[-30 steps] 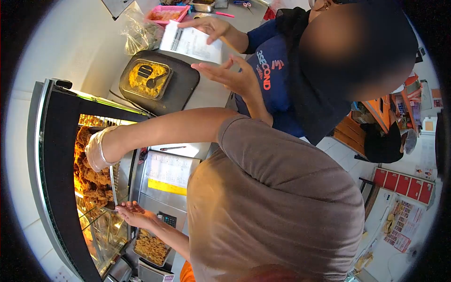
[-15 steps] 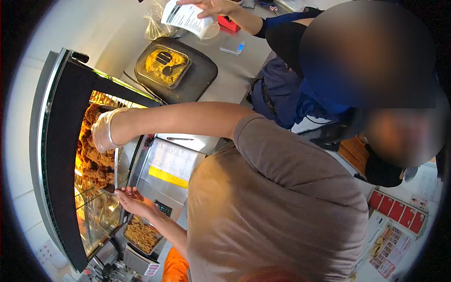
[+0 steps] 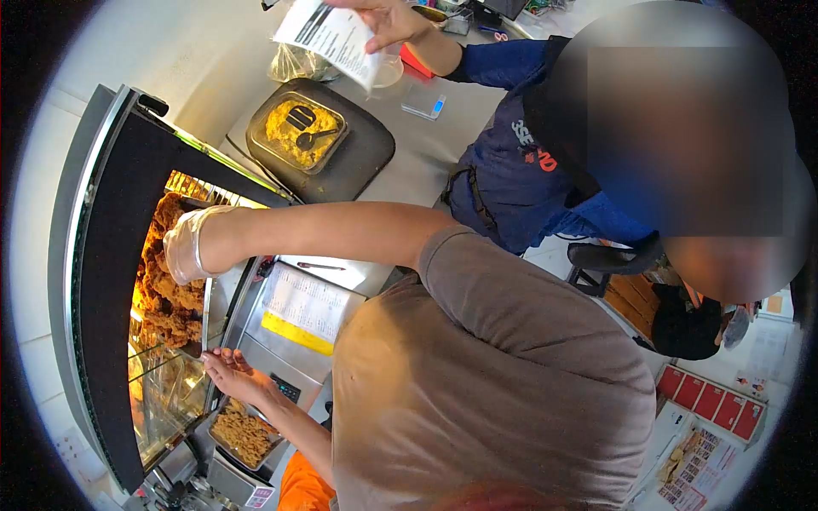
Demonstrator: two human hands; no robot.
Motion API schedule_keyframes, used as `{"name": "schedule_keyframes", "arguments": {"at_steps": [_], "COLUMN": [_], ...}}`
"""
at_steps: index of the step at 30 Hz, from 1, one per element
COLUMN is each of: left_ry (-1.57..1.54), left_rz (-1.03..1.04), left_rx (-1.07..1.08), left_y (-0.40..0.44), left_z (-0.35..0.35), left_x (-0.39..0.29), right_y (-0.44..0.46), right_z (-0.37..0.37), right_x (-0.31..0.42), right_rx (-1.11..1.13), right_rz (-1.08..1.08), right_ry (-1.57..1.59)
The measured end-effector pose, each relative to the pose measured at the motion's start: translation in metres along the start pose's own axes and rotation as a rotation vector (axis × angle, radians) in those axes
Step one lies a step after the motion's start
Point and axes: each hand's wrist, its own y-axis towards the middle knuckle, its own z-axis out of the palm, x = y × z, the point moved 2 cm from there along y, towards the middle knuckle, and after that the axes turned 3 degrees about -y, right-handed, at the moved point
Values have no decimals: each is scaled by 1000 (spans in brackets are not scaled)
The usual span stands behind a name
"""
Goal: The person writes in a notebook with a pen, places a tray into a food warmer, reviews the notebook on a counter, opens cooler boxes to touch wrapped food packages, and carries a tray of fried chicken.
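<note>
My right hand (image 3: 186, 247), in a clear plastic glove, reaches into the lit display cabinet (image 3: 102, 255). It is over a tray of brown fried chicken pieces (image 3: 175, 298), and its fingers are hidden from view. At the lower corner of that tray (image 3: 205, 315), my bare left hand (image 3: 228, 372) pinches the edge between thumb and fingers.
A notebook (image 3: 311, 298) and pen (image 3: 321, 266) lie beside the cabinet. Below stands a tray of fried bits (image 3: 243, 434). Yellow food fills a container (image 3: 298, 132) on a black board. A co-worker's hand (image 3: 388, 21) holds a printed paper (image 3: 328, 38).
The whole view has shifted slightly. The co-worker has leaned back a little and the paper has tilted. My hands stay at the chicken tray.
</note>
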Motion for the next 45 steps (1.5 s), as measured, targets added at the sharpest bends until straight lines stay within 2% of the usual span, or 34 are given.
{"name": "schedule_keyframes", "arguments": {"at_steps": [7, 10, 13, 15, 17, 19, 20, 24, 28, 30, 31, 36, 45], "left_ry": [16, 59, 131, 56, 6, -45, -21, -121, -106, -122, -121, -146, -184], "left_rz": [-3, -4, -18, 0, 13, 28, 35, 33, 26, 23, 23, 15, 21], "left_rx": [-24, -114, -78, -42, -133, -72, -14, -64, -66, -32, -35, -15, -7], "left_y": [6, 0, 3, 7, -5, -2, 3, -1, 0, 2, 1, 1, 2], "left_z": [-8, 1, -11, -16, 4, 1, -7, 2, 0, 0, -1, 0, 2], "left_x": [7, 4, 9, 17, 3, 10, 17, 12, 15, 15, 16, 13, 13], "right_y": [-1, 4, 8, 8, 8, 8, 11, 19, 17, 24, 20, 17, 7], "right_z": [-7, 3, 14, 18, 18, 16, 9, -13, 14, -15, -18, -20, -15], "right_x": [-2, -5, -8, -12, -13, -12, -11, -3, -19, -5, -6, -11, -16], "right_rx": [44, 48, 57, 76, 109, 161, 185, 330, 272, 319, 240, 407, 320], "right_rz": [37, 19, -8, -16, -18, -10, 5, 50, 215, 109, 10, 43, 240], "right_ry": [-9, 26, 63, 86, 98, 104, 110, 65, 110, -43, -103, -211, -32]}}
